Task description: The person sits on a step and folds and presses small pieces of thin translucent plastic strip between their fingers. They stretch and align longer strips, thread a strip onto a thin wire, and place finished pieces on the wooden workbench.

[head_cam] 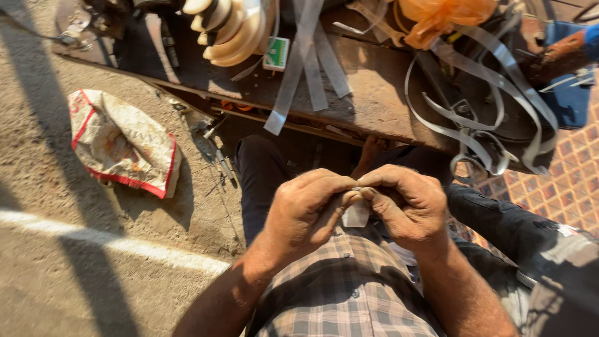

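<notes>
Seated person's left hand and right hand meet at centre, fingertips pinched together on a small pale tag; it looks light, thin and bendable, best gripped by its edges.

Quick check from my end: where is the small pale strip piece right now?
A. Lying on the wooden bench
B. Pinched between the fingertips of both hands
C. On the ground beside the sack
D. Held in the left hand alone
B: the small pale strip piece sits where the left hand and right hand meet, fingertips of both pressed on it above the person's lap.
</notes>
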